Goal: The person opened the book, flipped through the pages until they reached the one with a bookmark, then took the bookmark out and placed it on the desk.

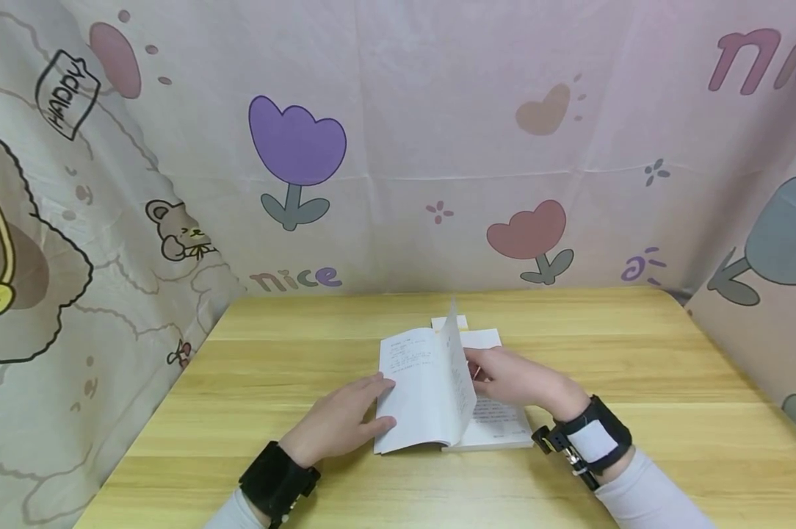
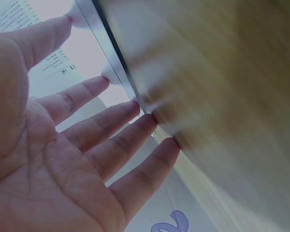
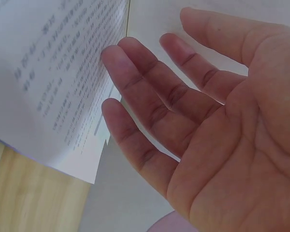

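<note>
An open book [image 1: 411, 397] lies on the table, and one page [image 1: 459, 375] stands nearly upright between its two sides. My left hand [image 1: 345, 419] rests at the book's left edge, thumb and fingertips touching the left page. Its fingers [image 2: 121, 140] are spread and fairly straight in the left wrist view. My right hand [image 1: 523, 378] is over the right side of the book, behind the raised page. In the right wrist view its fingers [image 3: 154, 113] are loosely bent against or near the printed page [image 3: 67, 72], pinching nothing.
A small white slip with a yellow edge [image 1: 465, 323] shows behind the book's top edge. The wooden table [image 1: 292, 345] reaches back to a patterned cloth [image 1: 398, 147]. More cloth hangs at both sides. Black straps with cameras [image 1: 279, 481] sit on both wrists.
</note>
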### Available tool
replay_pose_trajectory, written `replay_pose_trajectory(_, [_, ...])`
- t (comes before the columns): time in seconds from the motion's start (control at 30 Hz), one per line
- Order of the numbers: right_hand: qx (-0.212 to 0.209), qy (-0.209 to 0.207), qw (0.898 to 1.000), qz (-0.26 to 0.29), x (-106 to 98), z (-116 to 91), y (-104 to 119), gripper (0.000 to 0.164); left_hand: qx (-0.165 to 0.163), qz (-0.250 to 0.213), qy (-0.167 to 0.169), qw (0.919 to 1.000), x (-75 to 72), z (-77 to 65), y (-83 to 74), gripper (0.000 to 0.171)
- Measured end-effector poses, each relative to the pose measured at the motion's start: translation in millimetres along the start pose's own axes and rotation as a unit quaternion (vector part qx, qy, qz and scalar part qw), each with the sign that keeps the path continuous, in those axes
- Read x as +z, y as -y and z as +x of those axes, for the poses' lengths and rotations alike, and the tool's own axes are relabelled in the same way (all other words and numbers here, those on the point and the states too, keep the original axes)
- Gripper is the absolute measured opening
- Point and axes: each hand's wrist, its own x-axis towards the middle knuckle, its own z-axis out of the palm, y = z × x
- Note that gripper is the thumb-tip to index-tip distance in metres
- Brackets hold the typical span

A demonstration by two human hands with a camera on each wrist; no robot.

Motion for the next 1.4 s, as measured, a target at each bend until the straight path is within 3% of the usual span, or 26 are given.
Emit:
replay_pose_trajectory(0.17, [-0.011, 0.002, 1.0, 0.015, 1, 2, 4, 0.009, -0.002, -0.009, -0.005, 0.9999, -1.6, 0.7, 0.3, 0.063])
replay_pose_trajectory(0.33, [-0.007, 0.001, 0.999, 0.039, 4, 4, 6, 0.014, 0.002, -0.011, -0.015, 0.9998, -3.5, 0.6, 0.4, 0.063])
replay_pose_trajectory(0.67, [-0.009, -0.004, 0.999, 0.036, 9, 8, 7, 0.018, 0.014, -0.019, -0.042, 0.9988, -8.2, 1.7, 1.9, 0.062])
replay_pose_trajectory(1.03, [-0.005, 0.004, 0.999, 0.041, 16, 11, 7, 0.022, 0.023, -0.053, -0.145, 0.9877, -20.4, 4.8, 3.6, 0.056])
replay_pose_trajectory(1.4, [-0.019, 0.009, 0.999, 0.028, 19, 11, 9, 0.026, 0.066, -0.084, -0.201, 0.9737, -22.0, 6.6, -0.8, 0.056])
